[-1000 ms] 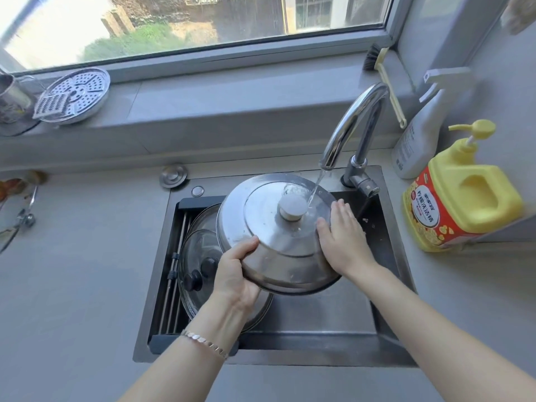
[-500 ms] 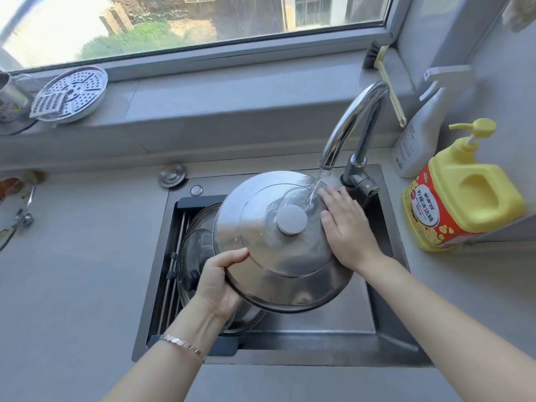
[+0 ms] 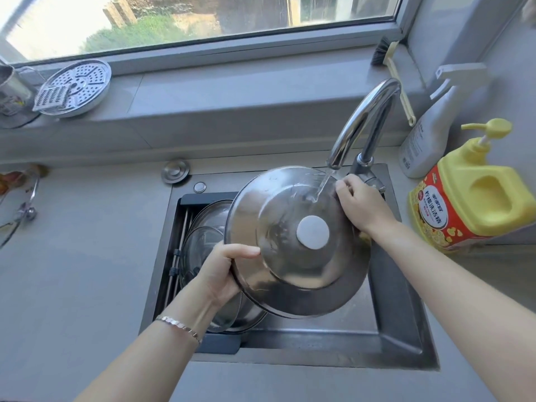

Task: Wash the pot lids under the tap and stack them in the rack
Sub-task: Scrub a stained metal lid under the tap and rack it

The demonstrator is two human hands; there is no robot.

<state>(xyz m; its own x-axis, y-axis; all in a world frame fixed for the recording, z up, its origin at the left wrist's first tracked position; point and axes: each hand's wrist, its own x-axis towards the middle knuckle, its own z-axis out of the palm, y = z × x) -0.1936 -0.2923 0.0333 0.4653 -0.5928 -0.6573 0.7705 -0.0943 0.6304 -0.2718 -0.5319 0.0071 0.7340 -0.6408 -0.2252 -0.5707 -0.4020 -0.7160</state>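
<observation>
A large steel pot lid (image 3: 290,274) with a white knob is tilted over the sink (image 3: 400,338), and water from the tap (image 3: 362,120) runs onto its upper right part. My left hand (image 3: 223,274) grips its lower left rim, thumb on top. My right hand (image 3: 359,204) is at the lid's upper right edge, fingers curled against it beside the stream. Behind the steel lid, two glass lids (image 3: 203,248) lean in the rack (image 3: 179,256) at the sink's left side, partly hidden.
A yellow dish-soap pump bottle (image 3: 475,198) and a white spray bottle (image 3: 426,134) stand right of the sink. A brush (image 3: 394,71) leans on the sill. A steamer plate (image 3: 75,88) with a small grater lies on the sill's left. A sink plug (image 3: 175,171) lies behind the sink.
The steel lid has tipped up more towards me and shifted right, so the water now lands near its upper right edge. My right hand slid from the lid's face up to that edge.
</observation>
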